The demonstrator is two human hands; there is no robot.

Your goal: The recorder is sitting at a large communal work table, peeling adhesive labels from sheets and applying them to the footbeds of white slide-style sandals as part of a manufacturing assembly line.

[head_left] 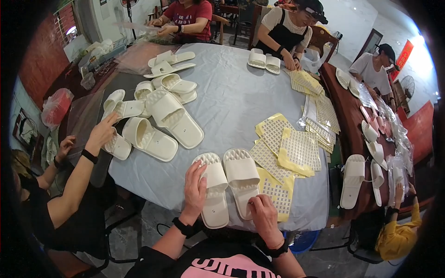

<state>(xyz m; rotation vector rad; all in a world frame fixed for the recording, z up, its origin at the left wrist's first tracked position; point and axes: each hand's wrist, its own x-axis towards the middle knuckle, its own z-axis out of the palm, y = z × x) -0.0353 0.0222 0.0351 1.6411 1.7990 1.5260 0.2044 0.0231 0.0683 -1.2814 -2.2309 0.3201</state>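
While my left hand loosely touches one slipper, my right hand (grip unclear) should gently steady its mate.

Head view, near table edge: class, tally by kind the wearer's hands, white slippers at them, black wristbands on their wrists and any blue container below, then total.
Left hand and right hand: 2
White slippers: 2
Black wristbands: 2
Blue container: 1
Total: 7

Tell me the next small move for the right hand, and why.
The right hand should probably press its fingertips lightly onto the right slipper's footbed: they are already at its right edge, the left hand rests on the left slipper, and sheets of small labels lie close by.
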